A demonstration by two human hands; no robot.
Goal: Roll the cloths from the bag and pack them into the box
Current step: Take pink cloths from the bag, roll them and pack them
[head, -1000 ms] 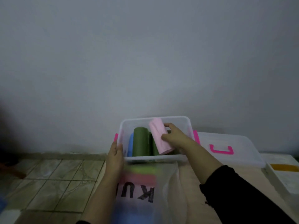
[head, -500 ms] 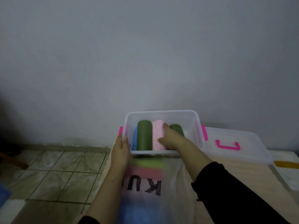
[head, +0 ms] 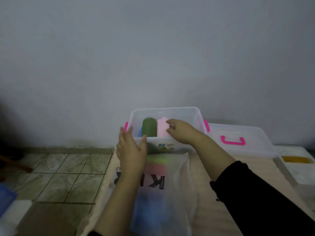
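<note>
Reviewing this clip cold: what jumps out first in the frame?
The clear box with pink latches sits mid-frame at the wall, holding a dark green roll and a pink roll side by side. The right hand hovers over the pink roll; the left hand is open at the box's near left corner. Nearer the camera lies a translucent bag with coloured cloths inside.

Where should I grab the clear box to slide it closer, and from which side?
Take the clear box by its long near rim, from your side. That edge faces you and stands clear above the bag. The pink latches at its ends look less sturdy.
</note>
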